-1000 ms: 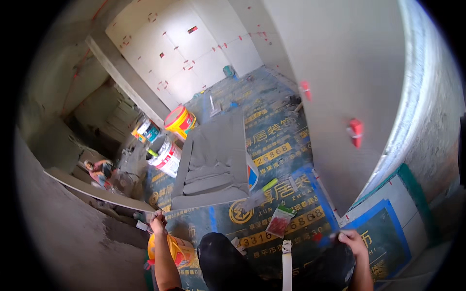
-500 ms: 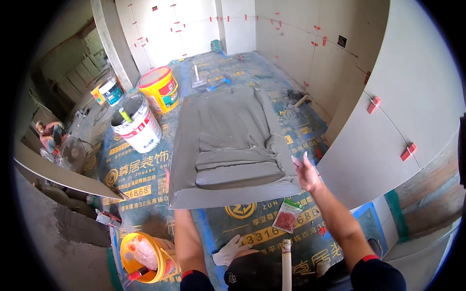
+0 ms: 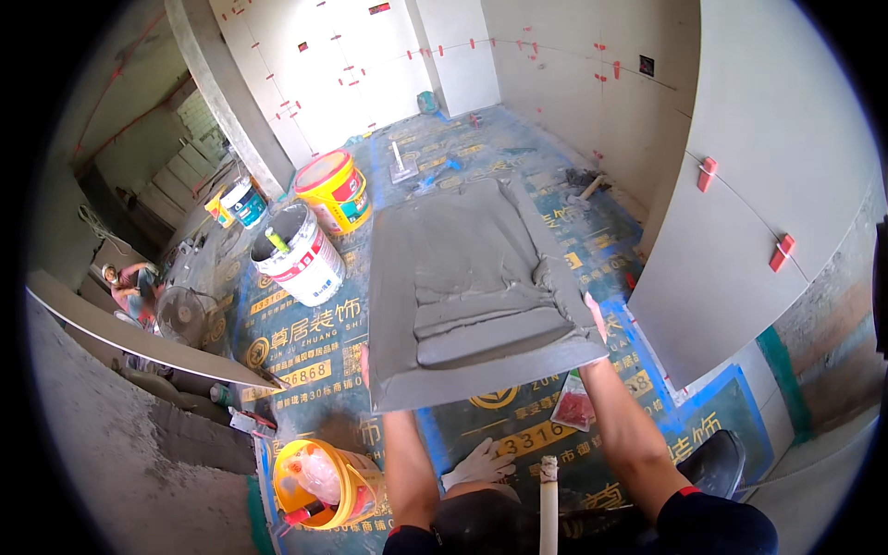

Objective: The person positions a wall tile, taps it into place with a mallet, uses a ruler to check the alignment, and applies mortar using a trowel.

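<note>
A large tile (image 3: 398, 392), its upper face coated with grey mortar (image 3: 472, 250), is held up in front of me between both hands. The mortar lies smooth over the far part and in ridges and folds near the close edge. My left hand (image 3: 364, 364) grips the tile's left edge; only a little of it shows, the rest hidden beneath. On the other side, my right hand (image 3: 596, 319) holds the right edge near the close corner, part of it out of sight under the tile.
Left stand a white bucket (image 3: 301, 268), a yellow bucket (image 3: 340, 208) and a small yellow pail (image 3: 347, 504). A bag of red pieces (image 3: 574, 407) and a white glove (image 3: 483, 465) lie close by. A trowel (image 3: 402, 171) is farther off; a person (image 3: 134, 289) sits far left. Tiled walls (image 3: 592, 83) stand right.
My right hand, spread beside the tile's right edge before, has closed on that edge. My view has shifted, so the room appears farther right; my left hand stays on its edge.
</note>
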Motion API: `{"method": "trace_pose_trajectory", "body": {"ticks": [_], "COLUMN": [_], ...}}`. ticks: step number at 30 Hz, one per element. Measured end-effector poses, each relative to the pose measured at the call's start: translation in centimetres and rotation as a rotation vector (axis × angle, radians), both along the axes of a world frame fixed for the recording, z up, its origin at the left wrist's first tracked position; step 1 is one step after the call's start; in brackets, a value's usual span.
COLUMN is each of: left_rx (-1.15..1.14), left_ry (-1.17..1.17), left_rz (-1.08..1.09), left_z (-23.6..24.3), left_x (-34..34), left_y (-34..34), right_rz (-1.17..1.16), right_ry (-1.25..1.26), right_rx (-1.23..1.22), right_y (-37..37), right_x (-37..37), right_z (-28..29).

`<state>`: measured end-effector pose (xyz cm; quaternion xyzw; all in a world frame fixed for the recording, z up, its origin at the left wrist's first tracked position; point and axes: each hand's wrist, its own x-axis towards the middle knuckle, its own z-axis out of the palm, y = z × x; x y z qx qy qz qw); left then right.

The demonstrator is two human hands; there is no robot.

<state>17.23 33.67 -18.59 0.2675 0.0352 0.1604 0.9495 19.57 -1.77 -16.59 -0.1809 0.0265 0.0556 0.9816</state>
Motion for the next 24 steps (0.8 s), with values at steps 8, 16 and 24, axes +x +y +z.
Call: {"method": "trace_pose_trajectory", "body": {"ticks": [8,16,24], "left_rx": [-0.147,0.158,0.149], "left_ry": [0.070,0.344,0.491], "left_rz": [-0.084,0.032,-0.110], "left_z": [5.1,16.4,29.1], "left_x": [-9.7,-12.7,-11.6], "left_y": [-2.2,-2.6,-1.2], "right_rz": [-0.120,-0.049,-0.049], "right_ry": [0.243,0.336,0.484], "right_rx": [0.030,0.090,0.097], "right_y": [-2.9,-4.5,-5.5], "right_x": [-6.9,-7.6,-4.9], "right_z": [5.3,16.7,30.2]}}
